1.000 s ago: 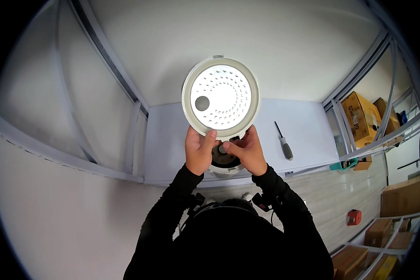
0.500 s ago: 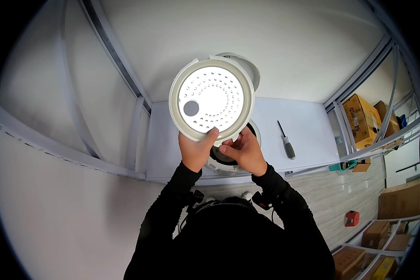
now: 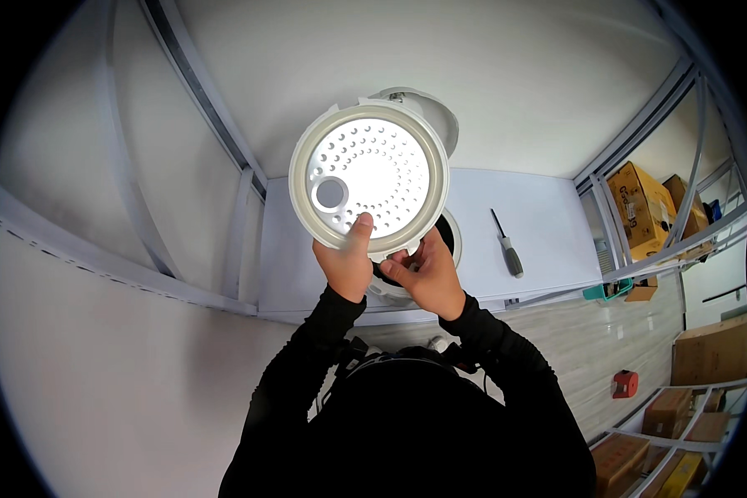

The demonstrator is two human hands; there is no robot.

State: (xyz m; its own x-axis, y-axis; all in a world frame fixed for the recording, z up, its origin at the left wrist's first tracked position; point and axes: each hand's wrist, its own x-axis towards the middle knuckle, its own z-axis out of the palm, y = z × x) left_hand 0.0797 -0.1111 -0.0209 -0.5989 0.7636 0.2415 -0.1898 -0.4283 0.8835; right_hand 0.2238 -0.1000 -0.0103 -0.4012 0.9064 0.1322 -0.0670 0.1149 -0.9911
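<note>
A round rice cooker inner lid [image 3: 394, 178], a dimpled silver plate with a cream rim and a round hole at its lower left, is held up with its face toward me. My left hand [image 3: 344, 264] is closed on the lower rim, thumb pressed on the metal face. Beside it, my right hand [image 3: 433, 278] pinches the rim's lower right near a small tab; its fingertips are partly hidden. Beneath the lid stands the white rice cooker body [image 3: 454, 241], mostly covered, with a dark inside. Behind rises a light-coloured curved cover [image 3: 436, 120], partly hidden.
On the right of the white table [image 3: 548, 224] lies a screwdriver [image 3: 508, 245] with a grey handle. Metal frame posts [image 3: 203, 91] flank the table. Cardboard boxes [image 3: 639, 212], a teal basket [image 3: 607, 290] and a red object [image 3: 625, 383] on the floor are to the right.
The lid has shifted slightly left and tilted, so its glare has lessened and the dimples show more clearly. Both hands keep their hold; my left thumb has moved a little up and left.
</note>
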